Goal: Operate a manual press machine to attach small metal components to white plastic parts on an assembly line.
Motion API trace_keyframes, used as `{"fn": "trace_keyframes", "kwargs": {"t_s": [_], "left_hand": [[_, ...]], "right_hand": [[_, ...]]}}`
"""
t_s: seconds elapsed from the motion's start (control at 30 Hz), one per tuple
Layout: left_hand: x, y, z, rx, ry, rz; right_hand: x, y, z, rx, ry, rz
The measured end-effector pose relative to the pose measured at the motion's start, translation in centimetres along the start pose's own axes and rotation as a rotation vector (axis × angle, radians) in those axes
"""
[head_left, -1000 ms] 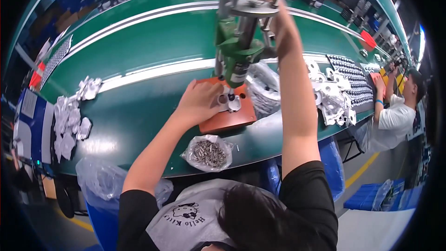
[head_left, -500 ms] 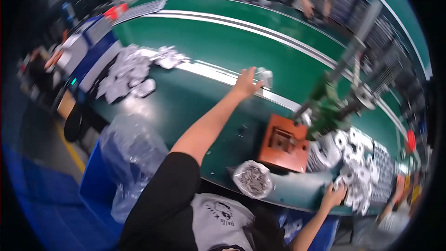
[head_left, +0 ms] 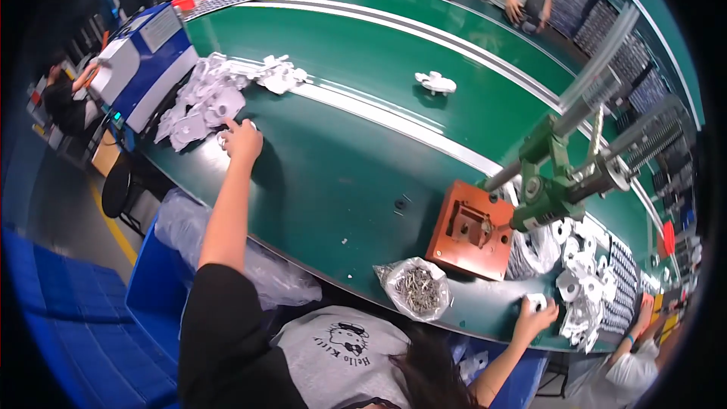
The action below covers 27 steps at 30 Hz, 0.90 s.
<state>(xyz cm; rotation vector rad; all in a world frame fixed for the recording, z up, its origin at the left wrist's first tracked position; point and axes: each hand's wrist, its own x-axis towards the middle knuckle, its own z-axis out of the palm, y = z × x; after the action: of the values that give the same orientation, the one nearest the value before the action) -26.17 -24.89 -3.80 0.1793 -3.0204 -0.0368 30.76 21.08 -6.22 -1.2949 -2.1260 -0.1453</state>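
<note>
My left hand (head_left: 244,141) is at the near right edge of a heap of white plastic parts (head_left: 198,110), its fingers curled around one white part (head_left: 223,138) that they mostly cover. At the right, my right hand (head_left: 535,323) pinches a small white plastic part with a round hole (head_left: 536,301), just left of a pile of similar white parts (head_left: 581,288). Between the hands stands a green press (head_left: 547,174) over an orange fixture block (head_left: 469,231) with a recessed middle. A clear bag of small metal pins (head_left: 418,291) lies at the table's near edge.
A lone white part (head_left: 435,83) lies on the green conveyor belt (head_left: 363,53). A blue and white machine (head_left: 148,60) stands at the far left. A blue bin with clear plastic (head_left: 170,273) is below the table edge. Other people work across the belt, left and right.
My left hand has left the white part on the belt and swung left to the heap. My right hand has drawn slightly left from the pile, a white part in its fingers.
</note>
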Motion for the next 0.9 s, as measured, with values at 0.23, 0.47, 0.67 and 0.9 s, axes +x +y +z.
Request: {"fn": "trace_keyframes", "kwargs": {"t_s": [0.23,0.47,0.67,0.9], "left_hand": [[-10.0,3.4,-2.9,-0.295,-0.075,0.774],[-18.5,11.1,-11.1,-1.035,-1.02,0.674],[-27.2,13.0,-14.9,-1.194,-1.406,0.698],[-30.0,13.6,-12.9,-1.595,-1.304,0.622]], "right_hand": [[-0.1,-8.0,-4.8,0.895,-0.471,0.362],[0.2,-16.6,-8.4,1.361,-0.473,-0.421],[0.5,-23.0,-11.3,1.299,-0.555,-0.918],[-1.5,-23.7,-10.9,1.257,-0.545,-0.729]]}}
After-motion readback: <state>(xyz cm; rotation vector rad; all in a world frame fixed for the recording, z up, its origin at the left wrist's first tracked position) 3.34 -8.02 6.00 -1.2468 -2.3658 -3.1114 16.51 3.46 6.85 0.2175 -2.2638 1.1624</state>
